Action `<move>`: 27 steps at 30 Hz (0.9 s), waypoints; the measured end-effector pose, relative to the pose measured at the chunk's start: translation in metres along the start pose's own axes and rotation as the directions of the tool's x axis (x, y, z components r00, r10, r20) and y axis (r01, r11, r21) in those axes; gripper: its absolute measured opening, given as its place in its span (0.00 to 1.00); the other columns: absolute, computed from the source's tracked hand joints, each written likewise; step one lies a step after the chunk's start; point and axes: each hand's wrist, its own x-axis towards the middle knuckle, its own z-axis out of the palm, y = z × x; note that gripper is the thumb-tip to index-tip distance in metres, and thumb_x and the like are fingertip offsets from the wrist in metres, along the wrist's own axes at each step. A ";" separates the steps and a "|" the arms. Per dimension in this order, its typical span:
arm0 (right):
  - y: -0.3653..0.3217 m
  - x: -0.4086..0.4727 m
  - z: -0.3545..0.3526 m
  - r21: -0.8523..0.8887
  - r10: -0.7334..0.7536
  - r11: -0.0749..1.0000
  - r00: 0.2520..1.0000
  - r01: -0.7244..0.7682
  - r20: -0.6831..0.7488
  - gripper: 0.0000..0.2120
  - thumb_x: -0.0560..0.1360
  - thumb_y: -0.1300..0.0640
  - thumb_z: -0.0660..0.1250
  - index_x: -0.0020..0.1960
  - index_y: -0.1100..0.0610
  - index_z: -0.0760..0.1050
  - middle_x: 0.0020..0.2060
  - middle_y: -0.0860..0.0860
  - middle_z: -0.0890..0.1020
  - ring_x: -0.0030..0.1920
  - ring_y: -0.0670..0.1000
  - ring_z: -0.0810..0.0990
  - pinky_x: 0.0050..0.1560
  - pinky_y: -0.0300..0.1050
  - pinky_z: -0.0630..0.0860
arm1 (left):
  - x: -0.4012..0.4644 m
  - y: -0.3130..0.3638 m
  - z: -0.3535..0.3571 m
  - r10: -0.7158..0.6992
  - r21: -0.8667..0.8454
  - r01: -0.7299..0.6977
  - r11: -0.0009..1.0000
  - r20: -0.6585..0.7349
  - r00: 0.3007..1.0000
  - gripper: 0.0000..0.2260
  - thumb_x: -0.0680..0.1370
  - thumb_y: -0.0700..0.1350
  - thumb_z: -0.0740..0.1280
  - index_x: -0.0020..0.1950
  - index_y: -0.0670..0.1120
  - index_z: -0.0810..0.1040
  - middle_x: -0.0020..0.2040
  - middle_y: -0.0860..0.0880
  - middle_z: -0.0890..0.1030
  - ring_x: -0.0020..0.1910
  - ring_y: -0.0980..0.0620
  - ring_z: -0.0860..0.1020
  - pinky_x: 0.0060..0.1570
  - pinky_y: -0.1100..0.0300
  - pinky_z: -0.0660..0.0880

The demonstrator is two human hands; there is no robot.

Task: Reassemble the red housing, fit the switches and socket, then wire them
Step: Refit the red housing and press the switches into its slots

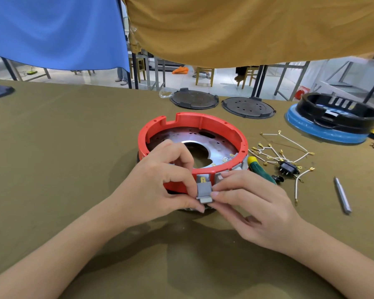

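Head view: the red housing, a glossy plastic ring around a dull metal plate with a round hole, sits mid-table on the olive cloth. At its six o'clock rim, a grey switch, boxy and matte, is pinched from both sides, left hand fingers curled on it, right hand thumb and forefinger gripping its other edge. At three o'clock lie white wires with brass terminals, a black socket and a green-handled screwdriver touching the housing. A metal bit lies apart. At one o'clock sit two dark discs and a black ring on a blue base.
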 end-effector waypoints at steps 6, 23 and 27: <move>0.006 0.001 0.003 0.052 0.119 0.992 0.993 -0.117 -0.028 0.07 0.74 0.60 0.75 0.46 0.65 0.83 0.45 0.55 0.83 0.47 0.53 0.81 0.48 0.48 0.77 | 0.000 0.000 0.000 -0.045 0.038 0.045 0.998 -0.010 0.999 0.09 0.67 0.55 0.78 0.36 0.51 0.83 0.45 0.53 0.73 0.46 0.50 0.72 0.47 0.61 0.69; 0.005 0.017 0.002 0.057 0.333 0.939 0.938 -0.339 0.101 0.10 0.74 0.54 0.72 0.53 0.58 0.79 0.50 0.49 0.81 0.51 0.51 0.79 0.52 0.49 0.76 | 0.005 0.002 0.000 -0.149 0.055 0.153 0.987 -0.066 0.987 0.15 0.67 0.48 0.81 0.48 0.47 0.82 0.44 0.56 0.79 0.45 0.57 0.77 0.44 0.68 0.71; 0.005 0.021 0.005 0.034 0.339 0.939 0.938 -0.342 0.065 0.09 0.71 0.61 0.76 0.48 0.60 0.78 0.45 0.52 0.81 0.46 0.55 0.78 0.47 0.50 0.75 | 0.006 0.003 0.003 -0.173 0.050 0.178 0.983 -0.087 0.981 0.12 0.67 0.46 0.80 0.47 0.47 0.82 0.43 0.54 0.79 0.43 0.55 0.78 0.43 0.62 0.73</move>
